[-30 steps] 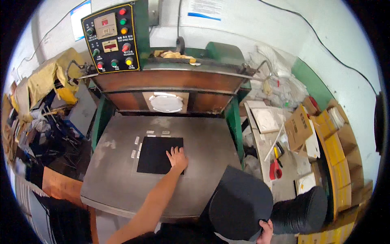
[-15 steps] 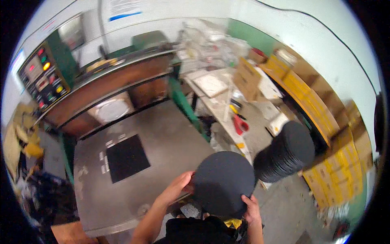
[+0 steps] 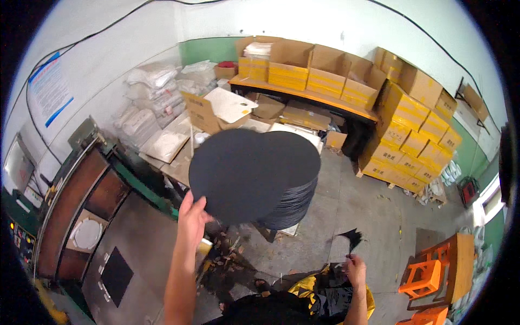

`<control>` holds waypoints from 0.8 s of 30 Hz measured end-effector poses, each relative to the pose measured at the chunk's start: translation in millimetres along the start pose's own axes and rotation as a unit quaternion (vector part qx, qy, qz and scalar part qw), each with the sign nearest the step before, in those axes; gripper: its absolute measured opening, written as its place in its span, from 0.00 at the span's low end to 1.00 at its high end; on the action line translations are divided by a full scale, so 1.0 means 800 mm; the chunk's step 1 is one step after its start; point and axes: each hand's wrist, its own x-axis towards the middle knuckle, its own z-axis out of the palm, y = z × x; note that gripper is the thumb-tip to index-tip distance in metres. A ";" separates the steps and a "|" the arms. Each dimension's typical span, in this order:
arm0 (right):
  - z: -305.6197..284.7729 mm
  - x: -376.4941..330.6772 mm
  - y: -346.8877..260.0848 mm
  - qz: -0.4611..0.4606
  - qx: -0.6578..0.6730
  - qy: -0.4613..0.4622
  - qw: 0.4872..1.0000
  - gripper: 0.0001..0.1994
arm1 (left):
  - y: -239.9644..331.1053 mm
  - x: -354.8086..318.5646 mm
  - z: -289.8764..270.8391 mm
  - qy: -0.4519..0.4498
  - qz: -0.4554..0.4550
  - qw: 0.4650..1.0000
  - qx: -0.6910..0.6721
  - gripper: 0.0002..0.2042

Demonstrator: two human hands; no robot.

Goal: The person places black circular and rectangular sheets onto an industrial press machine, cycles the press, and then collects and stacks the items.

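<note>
left hand (image 3: 190, 219): fingers clamped on the near rim of a black round disc (image 3: 236, 176), held up flat above the floor
disc position: just left of, and overlapping, the stack of black discs (image 3: 292, 187) on the concrete floor
right hand (image 3: 356, 266): closed on a ragged black offcut (image 3: 351, 238), over a yellow-and-black bag (image 3: 325, 284)
press table (image 3: 127, 246): grey, with a black square mat (image 3: 116, 275), at lower left
doing it well: probably keep the disc level and line its edge up with the stack's rim, since a one-handed rim grip lets it sag
</note>
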 end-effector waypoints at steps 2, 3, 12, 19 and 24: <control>-0.034 0.002 -0.007 -0.038 -0.152 0.099 0.983 0.12 | -0.017 0.049 0.030 0.001 0.005 1.000 -0.013 0.20; -0.046 0.008 0.013 -0.034 -0.199 0.139 0.969 0.12 | -0.027 0.066 0.049 0.006 0.006 1.000 -0.029 0.18; -0.039 -0.021 0.313 0.181 -0.475 0.162 0.846 0.26 | -0.077 0.128 0.088 0.010 -0.155 0.987 0.039 0.14; 0.119 0.000 0.372 0.271 -0.433 -0.319 0.798 0.19 | -0.066 0.155 0.094 -0.056 -0.176 0.976 0.112 0.22; 0.216 0.020 0.304 0.076 -0.206 -0.485 0.846 0.12 | -0.075 0.056 0.057 0.005 -0.096 0.995 0.009 0.29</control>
